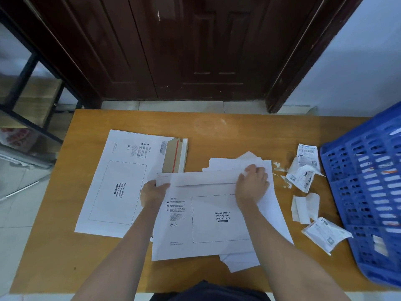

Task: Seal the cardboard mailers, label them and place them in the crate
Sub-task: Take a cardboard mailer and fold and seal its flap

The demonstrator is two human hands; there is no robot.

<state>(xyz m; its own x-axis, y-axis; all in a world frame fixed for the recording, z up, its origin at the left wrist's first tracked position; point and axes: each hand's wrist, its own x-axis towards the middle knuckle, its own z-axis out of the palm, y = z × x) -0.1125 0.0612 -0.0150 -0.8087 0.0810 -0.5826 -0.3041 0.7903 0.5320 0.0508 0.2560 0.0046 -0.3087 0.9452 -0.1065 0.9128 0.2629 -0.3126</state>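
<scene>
A white cardboard mailer printed "Please attach sto express waybill here" lies in front of me on the wooden table, its top flap folded down. My left hand grips the flap's left end, thumb on top. My right hand presses flat on the flap's right part. A second stack of white mailers lies to the left with a brown open flap showing a red strip. More white sheets stick out beneath the front mailer. The blue plastic crate stands at the right edge.
Crumpled shipping labels and torn backing papers lie between the mailer and the crate, with another crumpled label nearer me. A dark wooden door is behind the table. A black metal shelf stands at the left.
</scene>
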